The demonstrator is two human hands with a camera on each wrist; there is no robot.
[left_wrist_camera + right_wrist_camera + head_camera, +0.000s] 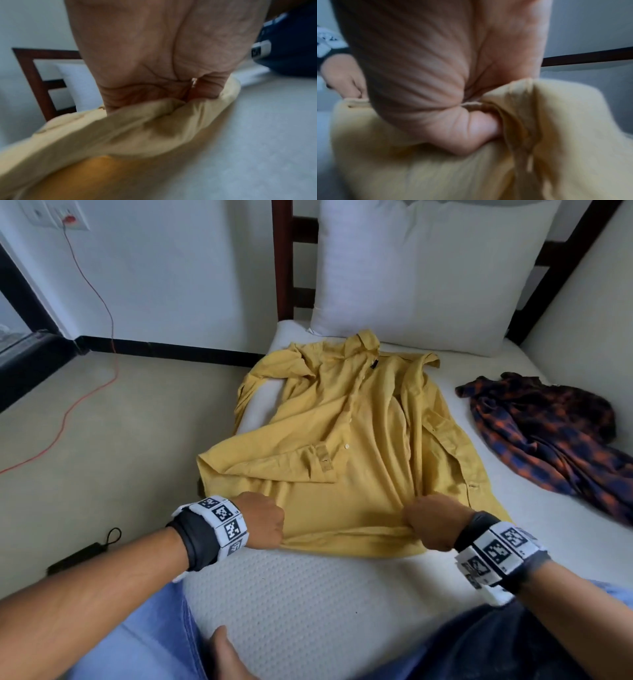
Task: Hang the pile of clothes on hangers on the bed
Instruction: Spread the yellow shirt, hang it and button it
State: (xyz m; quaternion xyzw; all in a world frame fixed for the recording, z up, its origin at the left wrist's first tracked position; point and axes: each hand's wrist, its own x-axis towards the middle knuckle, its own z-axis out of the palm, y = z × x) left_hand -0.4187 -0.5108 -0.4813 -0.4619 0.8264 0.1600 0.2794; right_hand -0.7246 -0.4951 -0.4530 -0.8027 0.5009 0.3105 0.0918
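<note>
Crumpled mustard-yellow button-up shirt spread on white mattress, collar toward pillow. Left hand and right hand fisted on hem. Orange-navy plaid shirt heaped beside. No hanger visible; nothing hung yet.

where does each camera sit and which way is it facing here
Head: worn on the head, looking forward and down at the bed, yellow shirt, plaid shirt and pillow; shows both forearms, left hand, right hand, knees.
Left wrist: looks along the palm toward the headboard; shows the left hand gripping the shirt hem.
Right wrist: looks along the palm across the hem; shows the right hand gripping fabric.
Shared: all three show the yellow shirt; the right wrist view also catches the left hand.
</note>
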